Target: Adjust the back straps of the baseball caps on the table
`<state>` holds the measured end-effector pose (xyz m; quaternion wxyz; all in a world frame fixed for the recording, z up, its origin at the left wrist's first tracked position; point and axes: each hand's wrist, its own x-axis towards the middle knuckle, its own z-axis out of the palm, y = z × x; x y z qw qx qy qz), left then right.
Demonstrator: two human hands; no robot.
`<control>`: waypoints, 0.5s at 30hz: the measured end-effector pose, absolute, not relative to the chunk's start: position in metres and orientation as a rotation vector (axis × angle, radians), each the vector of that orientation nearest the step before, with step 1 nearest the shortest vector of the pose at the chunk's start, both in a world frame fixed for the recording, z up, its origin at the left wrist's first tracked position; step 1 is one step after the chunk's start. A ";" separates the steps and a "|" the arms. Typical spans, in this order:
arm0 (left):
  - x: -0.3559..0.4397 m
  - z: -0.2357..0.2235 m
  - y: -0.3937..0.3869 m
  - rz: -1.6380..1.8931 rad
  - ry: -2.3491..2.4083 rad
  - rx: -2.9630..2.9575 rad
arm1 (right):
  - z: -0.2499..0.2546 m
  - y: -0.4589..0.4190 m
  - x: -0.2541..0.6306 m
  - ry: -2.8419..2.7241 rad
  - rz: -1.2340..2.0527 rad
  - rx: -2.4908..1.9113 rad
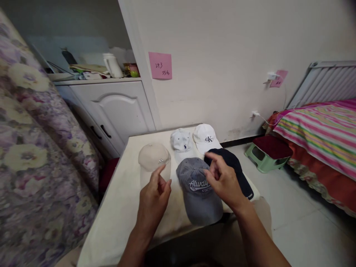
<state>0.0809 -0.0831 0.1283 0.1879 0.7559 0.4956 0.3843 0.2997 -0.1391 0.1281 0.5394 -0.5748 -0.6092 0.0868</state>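
Several baseball caps lie on a small table (111, 218) with a cream cover. My left hand (155, 194) hovers in front of the beige cap (154, 157), thumb and index finger apart, holding nothing. Over the right side of the grey cap (194, 196) with "Always" lettering is my right hand (224, 180), its fingers parted and empty. Part of that lettering is hidden behind it. The navy cap (236, 168) sits partly behind my right hand. Farther back are a pale blue cap (180, 141) and a white cap (204, 135) marked "CK".
A floral curtain (33, 155) hangs at the left beside a white cabinet (119, 107) holding a white jug (112, 66). A green stool (267, 154) stands to the right, near a bed with a striped cover (328, 122). Pink notes (160, 66) stick to the wall.
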 end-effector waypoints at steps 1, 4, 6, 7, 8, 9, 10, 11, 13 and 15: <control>0.076 0.122 -0.081 1.065 1.403 2.103 | 0.122 -0.139 0.292 -1.474 0.251 -1.358; 0.058 0.093 -0.072 1.016 1.412 1.927 | 0.091 -0.136 0.257 -1.546 0.520 -1.339; 0.044 0.066 -0.067 0.987 1.383 1.723 | 0.064 -0.134 0.228 -1.597 0.682 -1.348; 0.037 0.052 -0.065 0.973 1.371 1.610 | 0.049 -0.133 0.215 -1.633 0.782 -1.333; 0.031 0.038 -0.065 0.974 1.353 1.502 | 0.035 -0.131 0.202 -1.652 0.871 -1.313; 0.026 0.026 -0.064 0.977 1.328 1.388 | 0.022 -0.130 0.190 -1.668 0.941 -1.293; 0.022 0.016 -0.064 1.006 1.295 1.257 | 0.010 -0.128 0.181 -1.677 0.977 -1.285; 0.019 0.008 -0.064 1.053 1.247 1.119 | -0.001 -0.127 0.173 -1.689 0.994 -1.289; 0.016 -0.002 -0.063 1.136 1.144 0.849 | -0.018 -0.124 0.162 -1.718 1.024 -1.301; 0.017 -0.006 -0.060 1.188 1.041 0.599 | -0.029 -0.122 0.156 -1.729 1.023 -1.312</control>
